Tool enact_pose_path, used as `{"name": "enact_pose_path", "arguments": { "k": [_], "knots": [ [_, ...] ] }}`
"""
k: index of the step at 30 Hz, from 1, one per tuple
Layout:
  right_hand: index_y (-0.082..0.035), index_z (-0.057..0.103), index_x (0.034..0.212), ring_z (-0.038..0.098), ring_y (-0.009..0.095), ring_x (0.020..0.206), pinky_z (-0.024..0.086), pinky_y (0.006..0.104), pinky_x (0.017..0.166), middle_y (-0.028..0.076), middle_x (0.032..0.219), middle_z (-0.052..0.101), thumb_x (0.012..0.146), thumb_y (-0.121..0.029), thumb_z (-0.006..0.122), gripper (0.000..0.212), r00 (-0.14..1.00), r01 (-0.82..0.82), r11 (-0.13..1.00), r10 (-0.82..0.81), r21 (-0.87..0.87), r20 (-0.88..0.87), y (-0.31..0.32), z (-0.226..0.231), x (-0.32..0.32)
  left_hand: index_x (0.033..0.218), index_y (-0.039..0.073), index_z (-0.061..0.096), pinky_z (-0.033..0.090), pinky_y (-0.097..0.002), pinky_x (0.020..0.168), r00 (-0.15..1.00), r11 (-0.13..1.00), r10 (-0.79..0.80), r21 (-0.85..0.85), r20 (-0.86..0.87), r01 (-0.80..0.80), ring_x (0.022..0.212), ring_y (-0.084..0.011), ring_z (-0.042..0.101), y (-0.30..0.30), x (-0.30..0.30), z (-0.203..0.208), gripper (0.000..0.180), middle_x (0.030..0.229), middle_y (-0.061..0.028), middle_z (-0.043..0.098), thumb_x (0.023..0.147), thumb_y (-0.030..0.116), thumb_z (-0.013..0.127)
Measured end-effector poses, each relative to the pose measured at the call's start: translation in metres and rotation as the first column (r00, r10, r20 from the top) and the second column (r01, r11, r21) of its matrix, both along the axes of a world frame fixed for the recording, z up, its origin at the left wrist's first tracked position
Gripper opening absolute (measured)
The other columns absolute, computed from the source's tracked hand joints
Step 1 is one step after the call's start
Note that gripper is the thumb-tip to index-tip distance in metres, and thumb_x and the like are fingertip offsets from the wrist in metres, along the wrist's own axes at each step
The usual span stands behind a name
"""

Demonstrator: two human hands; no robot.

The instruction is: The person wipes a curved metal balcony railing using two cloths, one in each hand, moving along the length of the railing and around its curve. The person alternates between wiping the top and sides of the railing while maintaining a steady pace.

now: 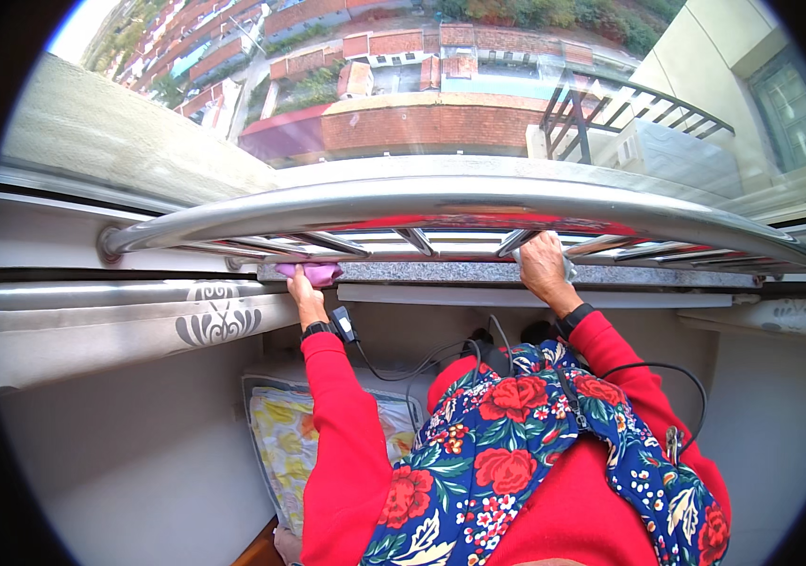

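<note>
The left hand (306, 298) pinches a pink cloth (320, 273) between thumb and fingers, close to the left end of the granite sill (422, 273). The right hand (544, 268) is curled over a pale cloth (570, 271) right of the sill's middle, its fingers up by the slanting bars of the metal railing (441, 200); how firmly it squeezes cannot be told, since the fingertips are partly hidden.

To handle this well, I would keep each cloth folded into a pad thick enough to cover the fingertips, and press evenly along the stone instead of bunching the cloth at one spot. The gap under the railing looks tight, so low, flat wrists should help the knuckles clear the metal. The sill's ends and the feet of the bars probably call for a fingertip wrapped in cloth. The black cable (384, 378) hangs in front of the body, between the forearms; it would be wise to keep it away from the sill's front edge.

The pink cloth looks soft and crumpled, leaning to purple, with loose folds right of the fingers. The pale cloth is whitish grey, showing mainly beside the palm.
</note>
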State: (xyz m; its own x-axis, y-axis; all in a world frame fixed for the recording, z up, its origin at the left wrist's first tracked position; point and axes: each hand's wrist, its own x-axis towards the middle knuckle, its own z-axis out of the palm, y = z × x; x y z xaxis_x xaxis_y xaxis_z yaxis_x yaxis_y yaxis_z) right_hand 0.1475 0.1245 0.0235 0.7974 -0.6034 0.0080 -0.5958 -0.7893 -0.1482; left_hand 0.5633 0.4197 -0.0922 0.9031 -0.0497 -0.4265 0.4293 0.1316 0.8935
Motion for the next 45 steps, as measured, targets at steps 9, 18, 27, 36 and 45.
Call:
{"name": "enact_pose_path", "arguments": {
  "k": [9,18,27,36,45],
  "knots": [
    [-0.005,0.058,0.106,0.055,0.03,0.101,0.04,0.0435,0.088,0.011,0.106,0.058,0.073,-0.004,0.062,0.034,0.997,-0.009,0.999,0.013,-0.053,0.076,0.004,0.003,-0.001,0.127,0.005,0.047,0.059,-0.0389,0.075,0.985,0.985,-0.16,-0.071,-0.062,0.155,0.098,-0.0236,0.065,-0.05,-0.108,0.013,0.038,0.117,-0.0103,0.06,0.096,0.022,0.059],
    [-0.005,0.059,0.114,0.055,0.031,0.103,0.04,0.0435,0.089,0.012,0.109,0.058,0.076,-0.005,0.06,0.038,0.987,-0.03,0.999,0.036,-0.041,0.157,0.002,-0.006,-0.003,0.123,0.004,0.053,0.06,-0.039,0.069,0.859,0.885,-0.466,-0.114,-0.209,0.452,0.092,-0.0233,0.068,-0.093,-0.187,0.035,0.034,0.108,-0.0097,0.065,0.098,0.026,0.052],
    [-0.002,0.059,0.119,0.05,0.032,0.121,0.038,0.0438,0.1,0.014,0.124,0.057,0.074,-0.006,0.059,0.045,0.925,-0.086,0.991,0.118,-0.102,0.361,0.011,-0.004,-0.023,0.117,0.0,0.06,0.057,-0.0367,0.061,0.479,0.552,-0.828,-0.28,-0.291,0.785,0.085,-0.0232,0.069,-0.154,-0.271,0.05,0.033,0.102,-0.0112,0.068,0.099,0.025,0.046],
    [-0.012,0.06,0.123,0.048,0.026,0.126,0.04,0.0429,0.101,0.006,0.133,0.054,0.073,-0.003,0.063,0.051,0.89,-0.289,0.954,0.236,0.084,0.389,0.013,0.005,-0.082,0.127,0.001,0.054,0.056,-0.0325,0.082,0.14,0.226,-0.95,-0.306,-0.28,0.925,0.096,-0.0166,0.065,-0.174,-0.296,0.098,0.034,0.112,-0.0086,0.065,0.096,0.014,0.055],
    [-0.004,0.065,0.107,0.067,0.031,0.093,0.051,0.037,0.083,0.016,0.098,0.068,0.077,0.002,0.05,0.034,0.359,0.409,0.537,-0.838,0.738,0.412,-0.025,-0.043,-0.239,0.13,0.0,0.053,0.048,-0.0283,0.092,-0.115,-0.124,-0.991,-0.136,0.068,0.983,0.103,-0.0137,0.061,-0.206,-0.308,0.215,0.042,0.116,-0.008,0.064,0.091,0.015,0.061]
  ]
}}
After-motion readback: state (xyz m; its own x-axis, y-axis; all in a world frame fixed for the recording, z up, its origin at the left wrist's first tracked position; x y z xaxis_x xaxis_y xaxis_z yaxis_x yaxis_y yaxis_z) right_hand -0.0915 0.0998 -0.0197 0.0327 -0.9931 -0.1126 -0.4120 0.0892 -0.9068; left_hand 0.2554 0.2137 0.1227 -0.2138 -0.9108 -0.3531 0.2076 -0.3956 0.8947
